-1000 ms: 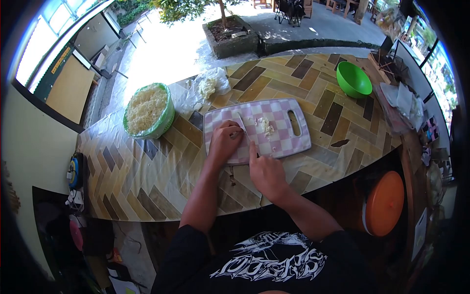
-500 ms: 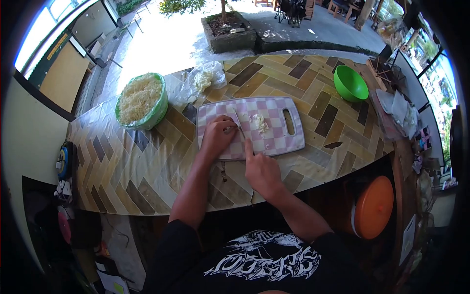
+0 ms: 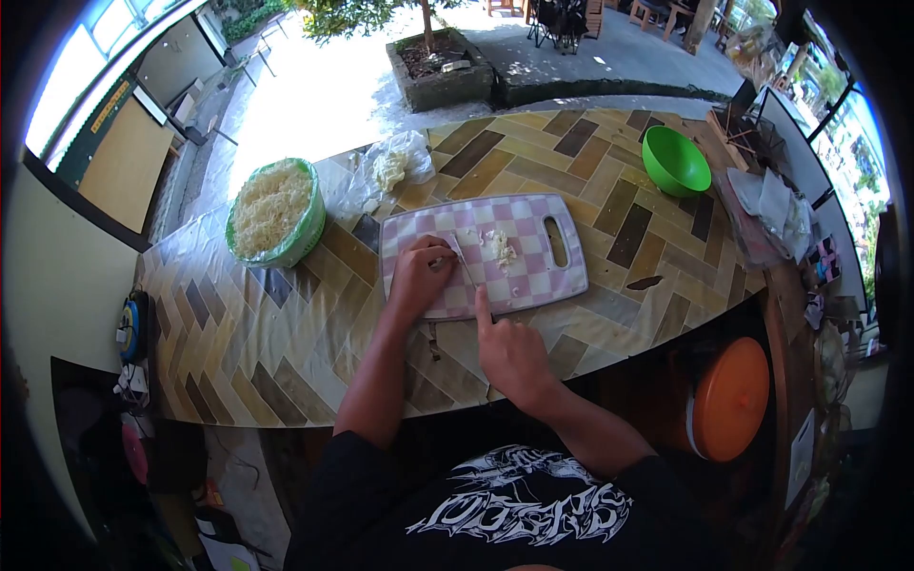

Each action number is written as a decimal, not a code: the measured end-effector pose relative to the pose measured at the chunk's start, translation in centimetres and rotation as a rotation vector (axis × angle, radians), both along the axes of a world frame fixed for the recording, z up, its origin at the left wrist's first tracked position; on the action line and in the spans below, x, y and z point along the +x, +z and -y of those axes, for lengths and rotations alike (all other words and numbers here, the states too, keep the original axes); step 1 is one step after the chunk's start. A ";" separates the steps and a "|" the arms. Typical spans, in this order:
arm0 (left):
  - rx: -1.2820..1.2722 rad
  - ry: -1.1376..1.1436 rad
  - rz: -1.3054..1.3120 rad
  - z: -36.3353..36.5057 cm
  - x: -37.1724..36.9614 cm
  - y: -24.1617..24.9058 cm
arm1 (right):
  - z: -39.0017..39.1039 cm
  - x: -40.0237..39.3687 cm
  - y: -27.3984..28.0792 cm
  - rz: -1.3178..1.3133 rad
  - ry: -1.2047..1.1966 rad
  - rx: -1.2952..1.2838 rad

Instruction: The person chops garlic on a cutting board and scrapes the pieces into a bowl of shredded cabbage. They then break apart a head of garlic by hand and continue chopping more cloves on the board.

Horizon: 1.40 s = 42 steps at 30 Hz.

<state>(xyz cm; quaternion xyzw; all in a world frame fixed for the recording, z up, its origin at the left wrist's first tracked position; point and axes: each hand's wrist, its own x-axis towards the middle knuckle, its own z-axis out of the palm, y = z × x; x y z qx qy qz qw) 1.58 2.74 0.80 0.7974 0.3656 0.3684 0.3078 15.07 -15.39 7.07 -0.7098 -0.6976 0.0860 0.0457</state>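
Observation:
A pink-and-white checkered cutting board [image 3: 533, 211] lies on the table in front of me. My left hand [image 3: 422, 278] rests on its left half, fingers curled and pressed down on a small pale piece mostly hidden under them. My right hand [image 3: 512, 350] is at the board's near edge, wrapped round the handle of a knife [image 3: 466, 263], its index finger stretched along the back of the blade. The blade points away from me, close beside my left fingertips. Chopped pale bits [image 3: 500, 248] form a small heap right of the blade.
A green basket [image 3: 307, 233] full of pale shreds stands at left. Behind the board lies a clear plastic bag [image 3: 405, 152] with whitish pieces. A green bowl [image 3: 677, 162] is at far right, near plastic bags [image 3: 766, 205]. An orange-lidded container [image 3: 731, 400] sits below the table edge.
The knife and my right hand have drawn slightly back toward me. My left hand stays on the board in much the same place. The whole view has shifted a little.

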 end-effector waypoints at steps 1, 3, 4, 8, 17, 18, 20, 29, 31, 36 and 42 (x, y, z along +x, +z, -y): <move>-0.002 0.002 -0.001 0.2 0.0 0.1 | 0.6 -0.4 1.1 0.005 0.000 -0.040; 0.015 0.014 0.000 0.0 0.1 0.1 | 0.6 -0.8 1.4 0.031 0.006 -0.057; 0.027 0.020 -0.002 0.0 0.2 -0.1 | 0.5 -0.9 0.9 0.047 0.008 -0.041; 0.058 0.027 -0.038 0.5 0.1 -0.2 | -0.9 -0.2 -1.5 0.007 -0.014 0.063; 0.097 0.050 -0.064 0.7 0.2 -0.3 | -0.8 -1.6 -2.8 0.172 -0.024 0.108; 0.081 0.056 -0.082 0.8 0.3 -0.3 | -1.3 -1.5 -3.3 0.172 -0.022 0.117; 0.057 0.072 -0.129 1.0 0.1 0.1 | -2.7 -1.5 -3.7 0.162 -0.014 0.143; 0.085 0.010 -0.157 1.3 -0.7 1.2 | -2.5 -0.9 0.0 0.018 -0.032 -0.055; 0.043 0.013 -0.157 1.1 -0.7 0.8 | -3.7 -0.8 -1.9 0.004 -0.034 0.054; 0.142 0.012 -0.113 1.1 -0.7 1.0 | -3.6 -0.1 0.9 -0.049 -0.041 0.031; 0.132 0.035 -0.102 1.3 -0.4 0.6 | -4.0 -1.3 -1.7 0.036 -0.051 0.051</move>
